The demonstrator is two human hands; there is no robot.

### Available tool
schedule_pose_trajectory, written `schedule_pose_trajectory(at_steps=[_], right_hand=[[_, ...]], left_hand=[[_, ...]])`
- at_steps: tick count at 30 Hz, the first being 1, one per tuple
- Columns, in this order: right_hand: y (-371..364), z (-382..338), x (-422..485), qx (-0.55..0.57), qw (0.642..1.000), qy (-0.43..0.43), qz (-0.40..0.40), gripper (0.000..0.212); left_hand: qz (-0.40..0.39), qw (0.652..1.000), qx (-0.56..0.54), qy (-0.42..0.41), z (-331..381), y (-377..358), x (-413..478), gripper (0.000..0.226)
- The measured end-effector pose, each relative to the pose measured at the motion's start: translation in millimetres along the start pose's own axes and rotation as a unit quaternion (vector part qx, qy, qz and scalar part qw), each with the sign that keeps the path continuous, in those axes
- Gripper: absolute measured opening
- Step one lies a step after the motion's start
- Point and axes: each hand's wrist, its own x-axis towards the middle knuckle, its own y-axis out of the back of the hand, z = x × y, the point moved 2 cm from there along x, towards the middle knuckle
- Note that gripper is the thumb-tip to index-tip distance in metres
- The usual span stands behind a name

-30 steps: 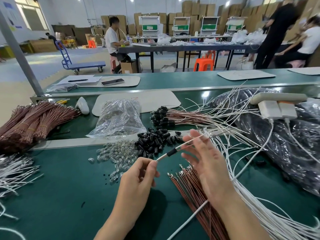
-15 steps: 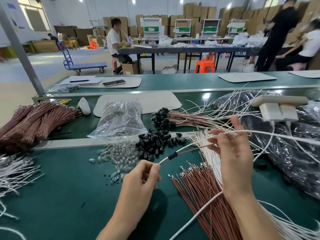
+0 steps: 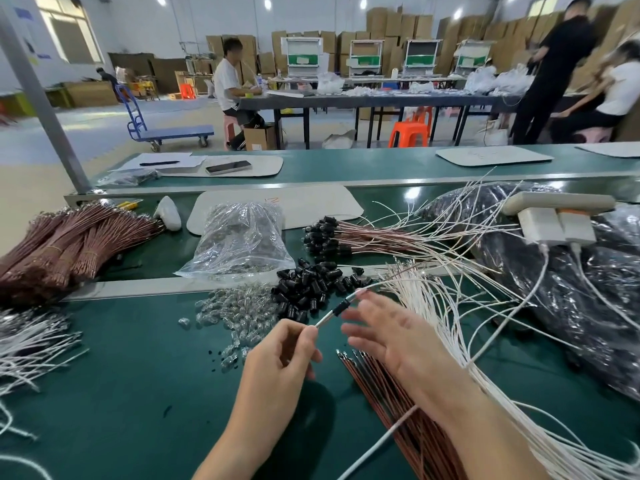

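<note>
Head view: left hand (image 3: 280, 358) pinches a wire (image 3: 325, 319) between thumb and forefinger, with its black cap (image 3: 341, 305) just past those fingertips. Right hand (image 3: 391, 337), fingers loosely spread, hovers beside the cap.

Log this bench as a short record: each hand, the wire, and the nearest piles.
left hand: pinches the white wire near its black sleeve
right hand: open, fingers spread beside the wire, blurred; contact unclear
black caps: loose pile behind the hands
clear bulbs: scattered left of the caps
brown wires: flat bundle under the right hand
table: green mat
</note>
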Motion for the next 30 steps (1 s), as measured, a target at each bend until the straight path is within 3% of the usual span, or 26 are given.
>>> schedule_pose_trajectory(at_steps=[3,9,17,23,30], right_hand=[[-21,15,0,-0.012,1.000,0.004,-0.023,0.040],[-29,20,-2,-0.017,0.998,0.047,0.030,0.021],[-29,14,-5,-0.020,0.996,0.065,0.061,0.022],[-29,15,-4,-0.022,0.996,0.065,0.055,0.023],[-32,16,-5,-0.051,0.995,0.066,0.051,0.023]], left_hand=[[-0.016,1.000,-0.005,-0.014,3,-1,1,0.023],[-0.032,0.999,-0.008,-0.027,6,-3,1,0.020],[-0.032,0.997,-0.069,-0.002,7,-1,-3,0.021],[-0.038,0.997,-0.062,-0.005,9,-2,-3,0.010],[-0.031,0.999,-0.044,-0.001,7,-3,-2,0.015]])
